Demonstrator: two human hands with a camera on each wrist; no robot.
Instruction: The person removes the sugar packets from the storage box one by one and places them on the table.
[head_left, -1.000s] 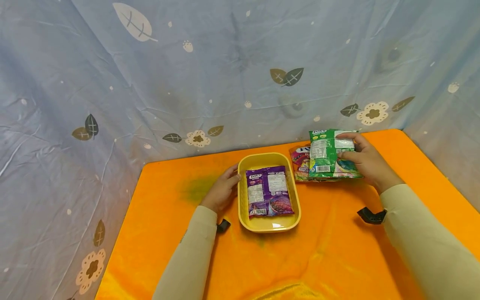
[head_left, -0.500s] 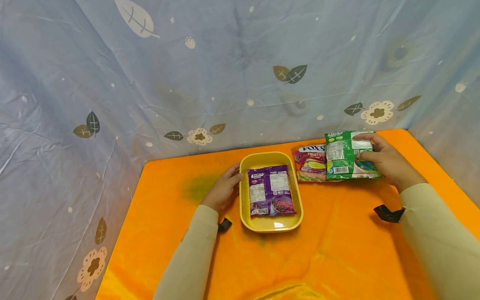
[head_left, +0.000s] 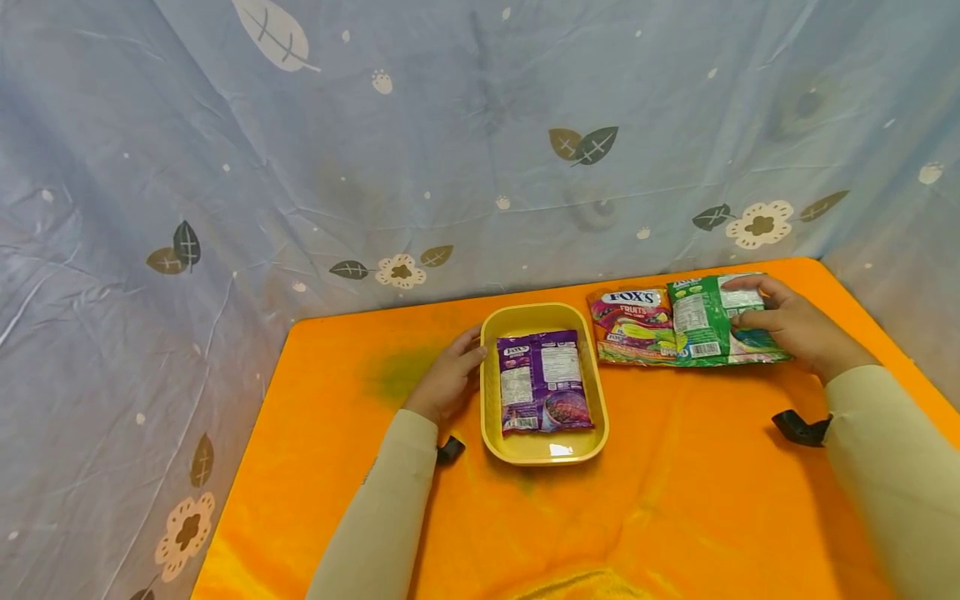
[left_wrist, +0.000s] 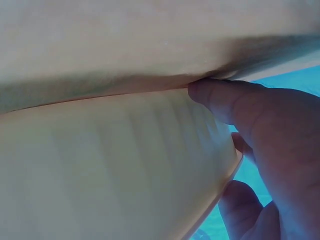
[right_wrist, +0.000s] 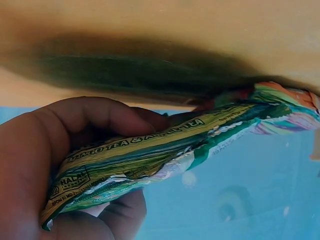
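My left hand holds the left side of a yellow plastic tray. Its fingers meet the ridged outer wall in the left wrist view. A purple FOX'S candy bag lies in the tray, printed back up. Over to the right, my right hand grips the right part of a green candy bag, thumb on one face and fingers on the other. The right wrist view shows the green bag edge-on. Its left side overlaps an orange-and-red FOX'S Fruits candy bag beside the tray.
An orange cloth covers the table. A pale blue curtain with leaf and flower prints hangs behind and along the sides. Black pieces project from beneath both sleeves.
My right hand has drawn the green candy bag rightward and lowered it, uncovering more of the orange-and-red candy bag. The left hand stays at the tray.
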